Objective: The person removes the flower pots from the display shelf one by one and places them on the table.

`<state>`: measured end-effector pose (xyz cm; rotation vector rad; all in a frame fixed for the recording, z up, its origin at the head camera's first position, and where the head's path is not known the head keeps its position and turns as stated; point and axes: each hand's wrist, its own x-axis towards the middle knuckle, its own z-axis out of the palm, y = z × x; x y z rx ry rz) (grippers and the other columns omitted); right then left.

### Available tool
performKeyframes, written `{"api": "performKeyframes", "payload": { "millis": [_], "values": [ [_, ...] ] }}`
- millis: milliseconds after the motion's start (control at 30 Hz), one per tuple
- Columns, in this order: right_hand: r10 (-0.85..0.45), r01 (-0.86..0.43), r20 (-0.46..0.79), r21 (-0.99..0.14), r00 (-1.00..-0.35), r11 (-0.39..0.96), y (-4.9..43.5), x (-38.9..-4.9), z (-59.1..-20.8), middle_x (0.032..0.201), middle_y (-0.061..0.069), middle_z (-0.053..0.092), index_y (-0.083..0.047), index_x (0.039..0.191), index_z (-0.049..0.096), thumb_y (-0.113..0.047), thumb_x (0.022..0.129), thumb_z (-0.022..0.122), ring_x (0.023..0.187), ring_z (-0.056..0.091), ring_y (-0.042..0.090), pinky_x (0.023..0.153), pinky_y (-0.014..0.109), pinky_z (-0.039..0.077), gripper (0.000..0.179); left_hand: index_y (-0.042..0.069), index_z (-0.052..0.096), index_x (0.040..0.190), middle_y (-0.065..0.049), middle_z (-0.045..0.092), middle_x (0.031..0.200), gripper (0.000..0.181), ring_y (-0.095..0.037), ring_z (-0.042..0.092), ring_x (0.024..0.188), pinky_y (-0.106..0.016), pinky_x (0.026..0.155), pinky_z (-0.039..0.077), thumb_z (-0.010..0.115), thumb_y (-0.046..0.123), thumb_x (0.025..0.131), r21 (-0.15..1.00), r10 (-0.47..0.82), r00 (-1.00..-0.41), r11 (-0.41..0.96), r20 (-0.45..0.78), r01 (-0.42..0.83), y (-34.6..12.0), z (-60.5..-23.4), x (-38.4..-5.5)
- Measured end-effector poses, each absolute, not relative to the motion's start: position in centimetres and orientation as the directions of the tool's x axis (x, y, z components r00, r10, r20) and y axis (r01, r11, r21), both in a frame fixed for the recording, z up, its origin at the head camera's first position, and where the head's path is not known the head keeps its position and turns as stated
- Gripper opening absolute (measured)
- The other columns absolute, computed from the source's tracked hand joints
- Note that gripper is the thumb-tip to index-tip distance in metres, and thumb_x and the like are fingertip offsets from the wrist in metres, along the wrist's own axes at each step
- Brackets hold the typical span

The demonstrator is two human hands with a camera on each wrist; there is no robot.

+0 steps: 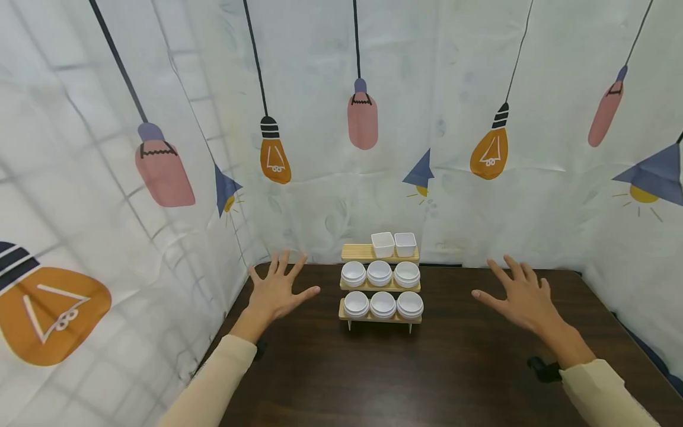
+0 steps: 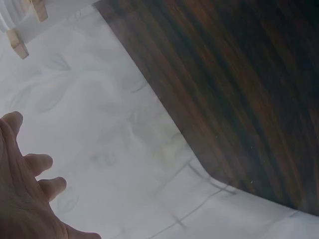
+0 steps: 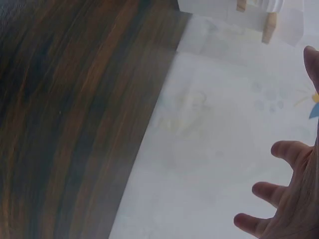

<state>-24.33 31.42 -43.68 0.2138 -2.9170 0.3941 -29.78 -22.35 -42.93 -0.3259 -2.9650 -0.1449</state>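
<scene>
My left hand (image 1: 274, 295) hovers with its fingers spread, to the left of a tiered wooden stand. Opposite it, my right hand (image 1: 525, 299) is held in the air at the right, fingers apart and nothing in them. Between the two hands, at the back of the table, stands the rack with three wooden tiers. Its top shelf (image 1: 356, 253) carries two square white bowls (image 1: 405, 244) at the right end. Three round white bowls (image 1: 379, 273) sit in a row on the middle tier, and three more round bowls (image 1: 383, 305) fill the bottom one.
The dark wooden table (image 1: 395, 373) reaches back to a pale curtain (image 1: 320, 207) printed with hanging lamps. More of this cloth (image 1: 123, 249) hangs along the left side. Wooden feet (image 3: 269, 28) of the stand show at the top of the right wrist view.
</scene>
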Motion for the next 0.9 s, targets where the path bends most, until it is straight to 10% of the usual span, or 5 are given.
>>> {"api": "performKeyframes", "payload": {
  "millis": [433,900],
  "values": [
    [-0.149,-0.239,0.279,-0.327,-0.949,0.914,29.9,-23.6,-44.2,0.159,0.031,0.029,-0.013,0.162,0.031,-0.059,0.096,0.062,0.137,0.029,0.063,0.098,0.084,0.027,0.086,0.035,0.026,0.163,-0.016,0.025,0.169,0.083,-0.043,0.02,0.156,-0.087,0.112,0.009,0.051,0.074,0.094,0.173,0.222,-0.953,0.95,0.206,0.259,-21.3,-44.8,-28.6],
    [-0.151,-0.294,0.321,-0.462,-0.935,0.837,27.8,-24.0,-44.4,0.149,0.029,0.043,-0.008,0.154,0.043,-0.051,0.099,0.062,0.132,0.041,0.056,0.094,0.08,0.04,0.072,0.026,0.047,0.154,-0.013,0.06,0.142,0.061,-0.039,0.059,0.128,-0.063,0.104,0.049,0.062,0.05,0.1,0.353,0.208,-0.911,0.872,0.357,0.337,-19.9,-47.3,-27.8]
  ]
}}
